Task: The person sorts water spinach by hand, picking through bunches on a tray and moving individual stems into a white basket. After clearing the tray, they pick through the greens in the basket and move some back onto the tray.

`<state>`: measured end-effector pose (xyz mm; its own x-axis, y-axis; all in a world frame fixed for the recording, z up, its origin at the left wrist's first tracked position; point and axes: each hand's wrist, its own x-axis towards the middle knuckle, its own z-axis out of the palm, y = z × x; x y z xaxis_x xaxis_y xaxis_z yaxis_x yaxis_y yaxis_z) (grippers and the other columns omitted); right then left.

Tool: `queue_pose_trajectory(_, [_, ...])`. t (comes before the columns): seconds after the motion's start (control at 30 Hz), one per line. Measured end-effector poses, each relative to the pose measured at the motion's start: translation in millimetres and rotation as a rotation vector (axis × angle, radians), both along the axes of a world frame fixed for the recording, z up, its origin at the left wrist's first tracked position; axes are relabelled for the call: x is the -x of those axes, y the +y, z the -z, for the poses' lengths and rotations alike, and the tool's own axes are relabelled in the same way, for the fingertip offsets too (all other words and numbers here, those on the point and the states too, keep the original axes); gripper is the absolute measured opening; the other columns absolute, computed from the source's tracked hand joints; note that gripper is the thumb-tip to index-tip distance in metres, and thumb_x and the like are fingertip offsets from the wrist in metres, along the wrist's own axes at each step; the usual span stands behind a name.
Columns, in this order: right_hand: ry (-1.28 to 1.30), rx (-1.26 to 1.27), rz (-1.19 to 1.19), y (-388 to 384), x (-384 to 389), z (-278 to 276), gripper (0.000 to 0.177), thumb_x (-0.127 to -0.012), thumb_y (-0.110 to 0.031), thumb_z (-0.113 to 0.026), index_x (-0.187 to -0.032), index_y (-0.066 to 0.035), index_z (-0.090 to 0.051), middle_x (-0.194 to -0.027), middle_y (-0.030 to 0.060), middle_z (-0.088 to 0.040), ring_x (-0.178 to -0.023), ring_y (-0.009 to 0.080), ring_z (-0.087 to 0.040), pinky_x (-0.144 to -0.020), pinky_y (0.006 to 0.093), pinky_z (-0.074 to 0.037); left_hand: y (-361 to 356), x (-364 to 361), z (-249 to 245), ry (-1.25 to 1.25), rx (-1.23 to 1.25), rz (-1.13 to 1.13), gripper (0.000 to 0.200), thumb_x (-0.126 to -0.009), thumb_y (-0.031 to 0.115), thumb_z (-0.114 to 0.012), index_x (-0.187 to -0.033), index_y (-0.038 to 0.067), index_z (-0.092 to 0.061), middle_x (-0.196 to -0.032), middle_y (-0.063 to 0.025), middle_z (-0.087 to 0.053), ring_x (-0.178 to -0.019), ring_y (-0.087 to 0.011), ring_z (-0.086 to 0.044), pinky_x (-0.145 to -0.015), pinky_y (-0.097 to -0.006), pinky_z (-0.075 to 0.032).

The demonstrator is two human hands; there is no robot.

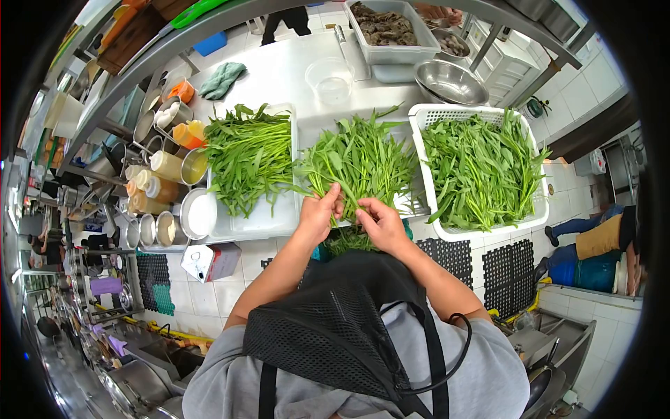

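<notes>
My left hand [321, 211] is closed on stems of leafy greens that look like water spinach, with the thumb on top. Just to its right, my right hand [380, 223] pinches a green stem between thumb and fingers. Both hands are at the near edge of a loose pile of water spinach [359, 153] in the middle tray. More of the same greens [255, 150] lie in a clear tray [255, 225] to the left. A white perforated basket [417, 136] on the right is full of them too. Below my hands, some greens [349, 241] show in front of my apron.
Sauce bottles [166, 165] and metal containers [167, 227] line the left side. At the back are a clear round tub [329, 78], a steel bowl [452, 82], a knife [342, 43], a green cloth [222, 80] and a bin of dark food [394, 52]. Another person [600, 237] is at far right.
</notes>
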<state>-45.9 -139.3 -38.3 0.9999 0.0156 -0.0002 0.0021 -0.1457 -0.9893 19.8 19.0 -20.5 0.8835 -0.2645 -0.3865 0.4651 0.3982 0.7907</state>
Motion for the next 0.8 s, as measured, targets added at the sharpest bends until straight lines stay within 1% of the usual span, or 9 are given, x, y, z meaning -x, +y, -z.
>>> queue_pose_trajectory(0.17, [0.033, 0.015, -0.03, 1, 7, -6, 0.021, -0.092, -0.011, -0.058, -0.106, 0.004, -0.057, -0.075, 0.008, -0.065, -0.057, 0.0101, -0.056, -0.055, 0.0253, -0.045, 4, 4, -4, -0.05, -0.057, 0.044, 0.013, -0.089, 0.015, -0.065, -0.086, 0.004, -0.058, -0.07, -0.0016, -0.055, -0.053, -0.0104, -0.049, -0.047, -0.026, -0.038])
queue_pose_trajectory(0.23, [0.222, -0.207, -0.045, -1, 4, -10, 0.018, -0.093, -0.013, -0.057, -0.101, 0.003, -0.058, -0.074, 0.0058, -0.064, -0.057, 0.0086, -0.055, -0.053, 0.0241, -0.046, 5, 3, -4, -0.037, -0.035, 0.048, 0.012, -0.088, 0.013, -0.067, -0.086, 0.005, -0.058, -0.07, -0.0015, -0.056, -0.054, -0.0107, -0.05, -0.048, -0.0254, -0.038])
queue_pose_trajectory(0.37, [0.342, -0.419, -0.048, -7, 1, -8, 0.014, -0.093, -0.012, -0.056, -0.095, 0.001, -0.059, -0.071, 0.0032, -0.061, -0.056, 0.0079, -0.054, -0.05, 0.0233, -0.047, 3, 5, -9, -0.035, -0.033, 0.035, 0.013, -0.087, 0.014, -0.068, -0.087, 0.005, -0.059, -0.071, -0.0014, -0.057, -0.058, -0.0109, -0.052, -0.052, -0.0258, -0.04])
queue_pose_trajectory(0.57, [0.331, -0.47, 0.0, -10, 1, -11, 0.01, -0.091, -0.01, -0.054, -0.092, -0.001, -0.058, -0.069, 0.0023, -0.057, -0.053, 0.0081, -0.051, -0.047, 0.0235, -0.046, 0, 9, -9, -0.062, -0.07, 0.026, 0.013, -0.086, 0.015, -0.069, -0.093, 0.006, -0.062, -0.082, -0.0004, -0.061, -0.073, -0.0102, -0.055, -0.063, -0.0263, -0.043])
queue_pose_trajectory(0.63, [0.402, -0.609, 0.072, -12, 0, -9, 0.01, -0.09, -0.011, -0.052, -0.089, -0.002, -0.057, -0.068, 0.0018, -0.054, -0.053, 0.0097, -0.049, -0.046, 0.0248, -0.043, 0, 13, -8, -0.189, -0.079, 0.051, 0.015, -0.085, 0.013, -0.07, -0.096, 0.005, -0.063, -0.088, -0.0005, -0.062, -0.077, -0.0099, -0.054, -0.067, -0.0256, -0.043])
queue_pose_trajectory(0.67, [0.398, -0.609, 0.077, -13, -1, -9, 0.01, -0.09, -0.011, -0.052, -0.089, -0.002, -0.057, -0.068, 0.0018, -0.054, -0.053, 0.0097, -0.049, -0.046, 0.0248, -0.043, -1, 16, -8, -0.224, -0.102, 0.074, 0.015, -0.085, 0.011, -0.07, -0.097, 0.005, -0.063, -0.093, -0.0011, -0.062, -0.082, -0.0107, -0.054, -0.074, -0.0265, -0.044])
queue_pose_trajectory(0.73, [0.488, -0.799, 0.109, -15, -3, -12, 0.01, -0.09, -0.012, -0.051, -0.086, -0.003, -0.055, -0.066, 0.001, -0.051, -0.053, 0.0114, -0.046, -0.045, 0.0261, -0.039, -4, 21, -9, -0.296, -0.109, 0.068, 0.015, -0.085, 0.01, -0.069, -0.097, 0.005, -0.063, -0.096, -0.0015, -0.062, -0.085, -0.0114, -0.055, -0.077, -0.0273, -0.044])
queue_pose_trajectory(0.77, [0.484, -0.799, 0.112, -18, -5, -7, 0.01, -0.09, -0.012, -0.051, -0.086, -0.003, -0.055, -0.066, 0.001, -0.051, -0.053, 0.0114, -0.046, -0.045, 0.0261, -0.039, -5, 23, -9, -0.365, -0.118, 0.055, 0.014, -0.086, 0.009, -0.069, -0.098, 0.005, -0.062, -0.099, -0.0018, -0.061, -0.088, -0.0122, -0.055, -0.08, -0.0281, -0.044])
queue_pose_trajectory(0.8, [0.536, -0.886, 0.154, -23, -6, -1, 0.01, -0.089, -0.012, -0.05, -0.086, -0.004, -0.055, -0.066, 0.0007, -0.05, -0.053, 0.0116, -0.045, -0.045, 0.0262, -0.038, -3, 23, -12, -0.356, -0.094, 0.055, 0.013, -0.087, 0.008, -0.066, -0.099, 0.006, -0.062, -0.103, -0.0037, -0.061, -0.095, -0.0138, -0.056, -0.085, -0.0295, -0.044])
